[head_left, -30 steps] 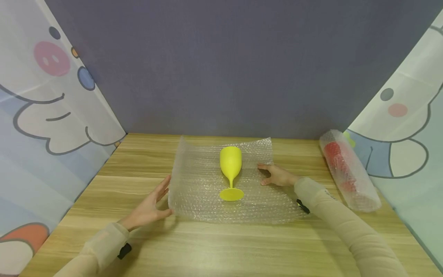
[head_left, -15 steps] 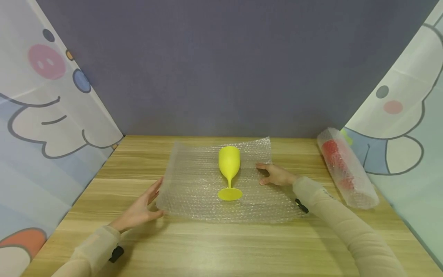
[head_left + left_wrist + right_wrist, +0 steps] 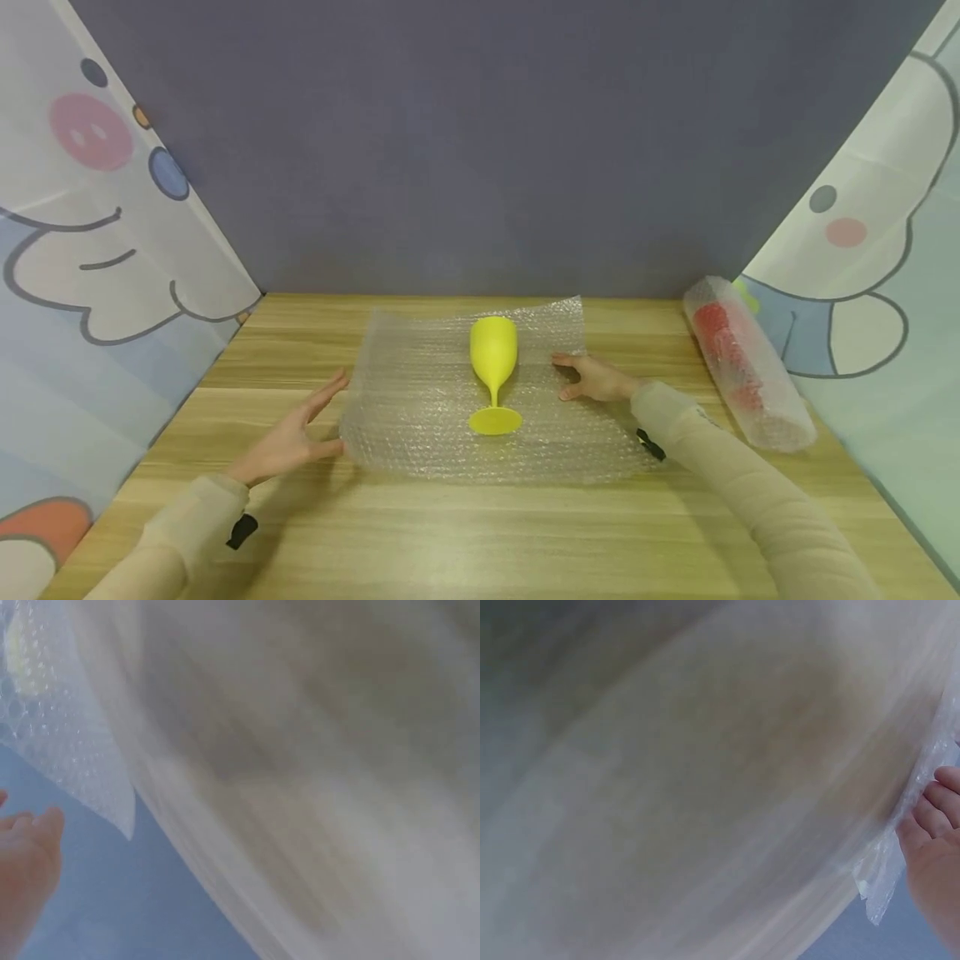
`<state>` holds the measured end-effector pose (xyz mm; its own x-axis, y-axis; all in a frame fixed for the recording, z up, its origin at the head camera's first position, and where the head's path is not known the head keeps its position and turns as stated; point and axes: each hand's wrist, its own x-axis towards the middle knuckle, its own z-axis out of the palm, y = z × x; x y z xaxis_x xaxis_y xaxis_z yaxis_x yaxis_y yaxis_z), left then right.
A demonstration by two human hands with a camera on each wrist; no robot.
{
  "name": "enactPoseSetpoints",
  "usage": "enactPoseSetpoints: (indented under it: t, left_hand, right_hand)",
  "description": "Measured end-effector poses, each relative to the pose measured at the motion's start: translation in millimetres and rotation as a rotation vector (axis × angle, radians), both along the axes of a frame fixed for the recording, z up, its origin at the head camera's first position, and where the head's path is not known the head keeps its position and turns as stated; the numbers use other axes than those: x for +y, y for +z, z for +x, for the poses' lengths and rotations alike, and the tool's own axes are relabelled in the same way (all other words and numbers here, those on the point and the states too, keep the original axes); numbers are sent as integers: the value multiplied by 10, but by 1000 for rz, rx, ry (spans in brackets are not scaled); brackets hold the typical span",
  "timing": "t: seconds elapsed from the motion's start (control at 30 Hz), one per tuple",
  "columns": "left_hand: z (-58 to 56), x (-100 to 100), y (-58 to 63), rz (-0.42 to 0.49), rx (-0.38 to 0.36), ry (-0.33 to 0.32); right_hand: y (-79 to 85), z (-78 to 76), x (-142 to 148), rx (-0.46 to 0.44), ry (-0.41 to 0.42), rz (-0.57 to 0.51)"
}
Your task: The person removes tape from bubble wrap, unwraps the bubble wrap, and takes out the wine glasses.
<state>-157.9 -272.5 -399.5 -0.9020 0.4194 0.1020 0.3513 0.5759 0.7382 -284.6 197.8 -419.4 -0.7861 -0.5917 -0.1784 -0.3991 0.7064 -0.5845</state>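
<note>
A yellow plastic goblet (image 3: 493,354) lies on its side on a sheet of bubble wrap (image 3: 416,400), its bowl toward the back and its foot toward me. Just off the sheet's left edge is my left hand (image 3: 288,437), fingers extended and thumb apart, holding nothing. In the left wrist view that hand (image 3: 28,859) shows a gap to the wrap's corner (image 3: 112,802). My right hand (image 3: 596,377) rests at the sheet's right side, fingers and thumb spread, right of the goblet. The right wrist view has this hand (image 3: 934,847) against the wrap's edge (image 3: 885,885).
A bubble-wrapped roll (image 3: 750,367) with red things inside lies at the right of the wooden table (image 3: 465,533). A dark grey panel (image 3: 480,150) stands behind the table. Printed cartoon curtains (image 3: 52,308) hang at both sides.
My left hand has moved left and come away from the wrap. The sheet's left edge has spread outward and lies flatter. The right hand and the goblet stay put.
</note>
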Motion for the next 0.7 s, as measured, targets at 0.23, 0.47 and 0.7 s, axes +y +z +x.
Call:
enactPoseSetpoints:
  t: [0.23, 0.47, 0.7]
  left_hand:
    - [-68, 61, 30, -156, -8, -29]
    - [-65, 43, -52, -224, -48, -49]
    - [-69, -41, -94, -212, -149, -53]
  right_hand:
    - [1, -7, -8, -1, -8, -1]
    - [-10, -26, 2, -11, -11, 12]
    - [-25, -32, 8, -15, -16, 10]
